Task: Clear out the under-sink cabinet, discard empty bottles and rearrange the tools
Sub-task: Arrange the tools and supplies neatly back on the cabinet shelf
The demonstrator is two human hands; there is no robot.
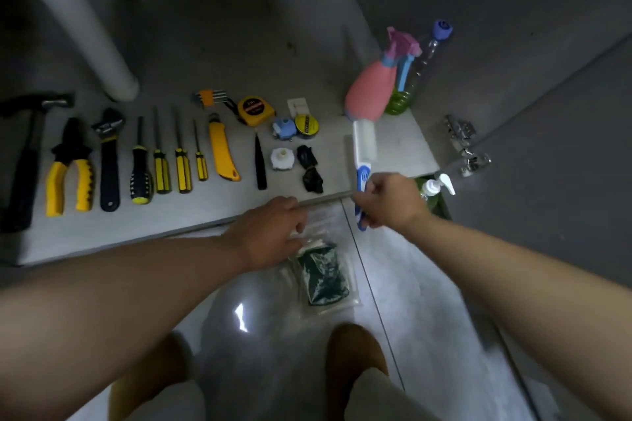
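The brush, probably light and stiff, is gripped at its blue handle by the right hand, head beyond the grip.

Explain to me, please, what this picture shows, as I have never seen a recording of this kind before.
There is no machine here. A person wears one camera on the head, and it looks down at their own two bare hands in front of an open under-sink cabinet. On the cabinet floor tools lie in a row: a hammer, pliers, a wrench, four screwdrivers, a yellow utility knife and a tape measure. A pink spray bottle and a clear bottle stand at the right. The right hand grips a blue-and-white brush by its handle. The left hand grips a clear packet that lies on the tiled floor.
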